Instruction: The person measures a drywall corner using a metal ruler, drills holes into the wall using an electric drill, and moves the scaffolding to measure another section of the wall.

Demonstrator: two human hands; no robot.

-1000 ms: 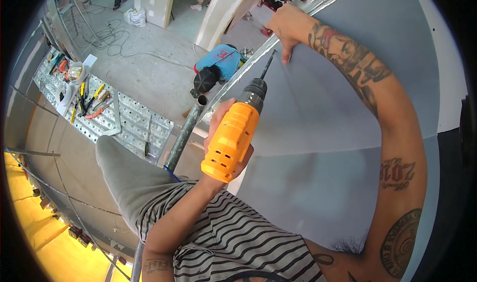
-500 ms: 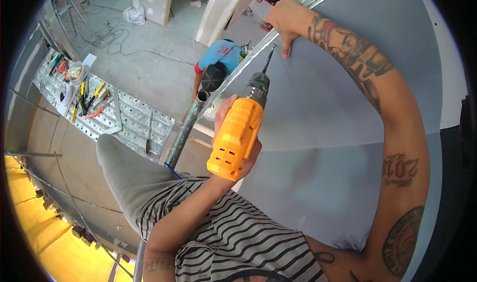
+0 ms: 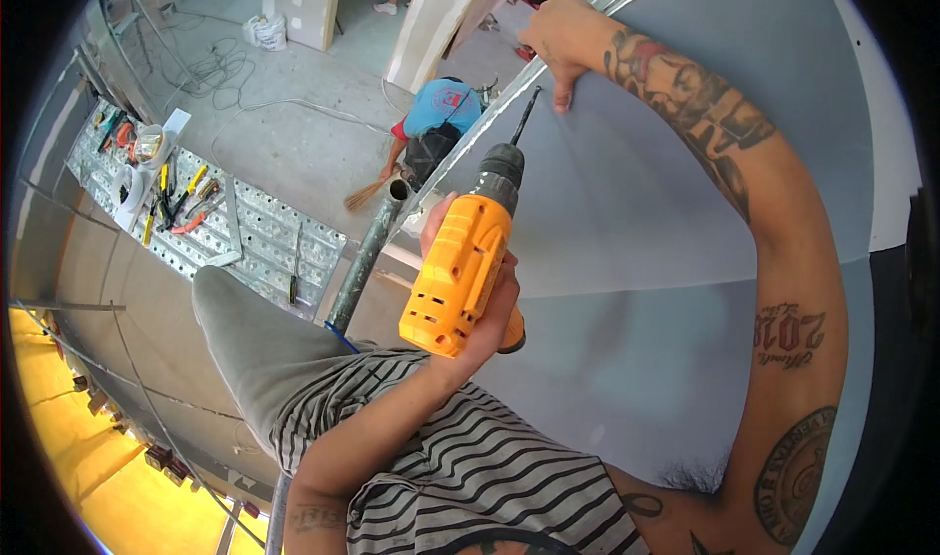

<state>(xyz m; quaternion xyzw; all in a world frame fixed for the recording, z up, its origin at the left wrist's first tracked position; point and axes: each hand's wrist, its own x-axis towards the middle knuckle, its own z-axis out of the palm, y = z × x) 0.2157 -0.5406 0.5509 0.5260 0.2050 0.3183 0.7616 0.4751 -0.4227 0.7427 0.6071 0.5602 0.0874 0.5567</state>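
Note:
My left hand (image 3: 494, 305) is wrapped round the grip of an orange cordless drill (image 3: 456, 273), its black chuck and long thin bit (image 3: 527, 116) pointing up and away. The bit's tip is close to the metal-edged rim of a large grey panel (image 3: 627, 212); whether it touches cannot be made out. My right hand (image 3: 563, 41) grips the panel's far edge, thumb on the near face and fingers over the rim, partly hidden. My tattooed right arm arcs across the panel.
A perforated metal plank (image 3: 264, 237) at left bears pliers, cutters, a metal square and white tubs (image 3: 147, 144). An upright scaffold pipe (image 3: 367, 256) stands beside the drill. Below, a person in a blue shirt (image 3: 446, 105) bends with a broom (image 3: 365, 198). Cables (image 3: 215, 66) trail over the floor.
The drill has tilted and shifted slightly left, showing the base of its grip. My right hand stays put. The person below has moved right, and the broom has come into view.

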